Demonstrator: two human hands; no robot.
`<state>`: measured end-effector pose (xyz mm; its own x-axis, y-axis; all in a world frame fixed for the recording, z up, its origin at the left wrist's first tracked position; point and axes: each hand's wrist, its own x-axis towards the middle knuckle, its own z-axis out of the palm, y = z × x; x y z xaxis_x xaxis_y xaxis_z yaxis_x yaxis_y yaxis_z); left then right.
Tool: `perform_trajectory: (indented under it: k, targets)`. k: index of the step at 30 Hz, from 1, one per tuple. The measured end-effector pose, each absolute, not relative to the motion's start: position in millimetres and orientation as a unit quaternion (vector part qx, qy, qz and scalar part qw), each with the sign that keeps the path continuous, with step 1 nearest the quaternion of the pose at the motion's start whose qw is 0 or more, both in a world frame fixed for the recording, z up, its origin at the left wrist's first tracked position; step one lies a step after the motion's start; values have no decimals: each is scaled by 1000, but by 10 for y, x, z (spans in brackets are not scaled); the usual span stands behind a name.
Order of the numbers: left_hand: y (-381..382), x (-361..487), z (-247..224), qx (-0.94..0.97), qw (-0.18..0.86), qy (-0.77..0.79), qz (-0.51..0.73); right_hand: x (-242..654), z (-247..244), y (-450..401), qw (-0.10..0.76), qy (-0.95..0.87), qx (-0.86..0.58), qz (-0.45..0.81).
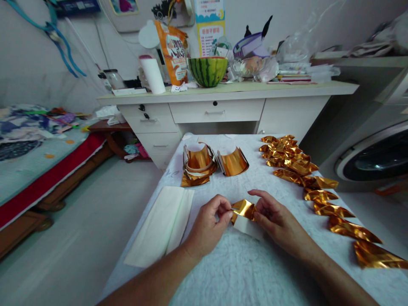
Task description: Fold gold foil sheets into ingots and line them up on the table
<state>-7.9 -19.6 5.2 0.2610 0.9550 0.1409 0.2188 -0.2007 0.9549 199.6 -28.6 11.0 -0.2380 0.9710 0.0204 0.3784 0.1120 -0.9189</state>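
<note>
Between my two hands is a small sheet of gold foil paper (245, 208), partly folded, with its pale underside showing toward me. My left hand (213, 219) pinches the foil's left end between thumb and fingers. At the right edge my right hand (277, 221) grips it with the thumb and lower fingers, while the index finger is stretched out above. Beyond my hands stand curled stacks of gold foil sheets, one at the left (198, 163) and one at the right (234, 162). Folded gold foil pieces (287, 157) lie along the table's right side.
White paper sheets (159, 225) lie at the left of the cloth-covered table (236, 272). Behind it is a white desk (219, 109) with a watermelon half (208, 71) and an orange bag (174, 53). A washing machine (369, 136) stands right, a bed (47, 157) left.
</note>
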Motion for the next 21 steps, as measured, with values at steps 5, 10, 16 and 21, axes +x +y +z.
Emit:
perform_trajectory:
  k: [5, 10, 16, 21]
  targets:
    - [-177, -109, 71, 674, 422, 432, 425, 1975, 113, -327, 318, -682, -475, 456]
    - [-132, -129, 94, 707, 377, 419, 427, 1947, 140, -324, 299, -700, -480, 437]
    - [-99, -105, 112, 724, 338, 434, 415, 1926, 173, -339, 282, -722, -499, 387]
    - [-108, -104, 110, 737, 310, 430, 420, 1900, 176, -343, 287, -722, -496, 388]
